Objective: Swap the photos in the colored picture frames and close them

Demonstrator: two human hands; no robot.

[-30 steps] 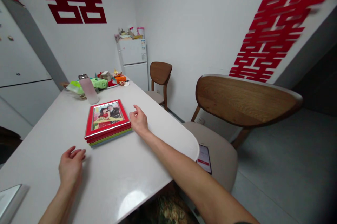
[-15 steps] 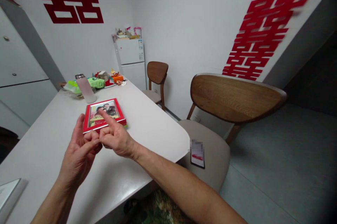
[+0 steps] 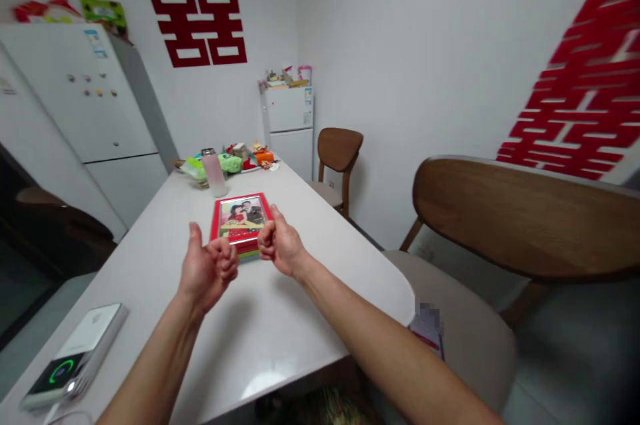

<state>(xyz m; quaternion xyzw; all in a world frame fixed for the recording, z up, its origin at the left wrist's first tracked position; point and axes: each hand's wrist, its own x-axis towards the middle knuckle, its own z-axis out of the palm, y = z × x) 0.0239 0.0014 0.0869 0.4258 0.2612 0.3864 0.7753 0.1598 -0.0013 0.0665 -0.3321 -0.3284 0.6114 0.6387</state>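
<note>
Both hands hover above the white table (image 3: 320,305), apart from each other, fingers curled into fists with thumbs pointing up. My left hand (image 3: 207,268) is left of the near edge of a red box (image 3: 245,225) with a framed picture of two people on its top. My right hand (image 3: 283,242) covers the box's near right corner in view; whether it touches cannot be told. Nothing shows in either fist. Behind the box stands a frosted pink bottle (image 3: 215,174) with a metallic cap, upright.
A power bank (image 3: 75,355) with a green-lit display and a cable lies at the table's near left. Green packets (image 3: 230,163) and an orange item (image 3: 264,157) are piled at the far end. A wooden chair (image 3: 520,218) stands right, a phone (image 3: 430,332) on its seat.
My hands have drawn apart; the right index finger, stretched out before, is now curled in. The view has swung left, bringing the power bank into sight.
</note>
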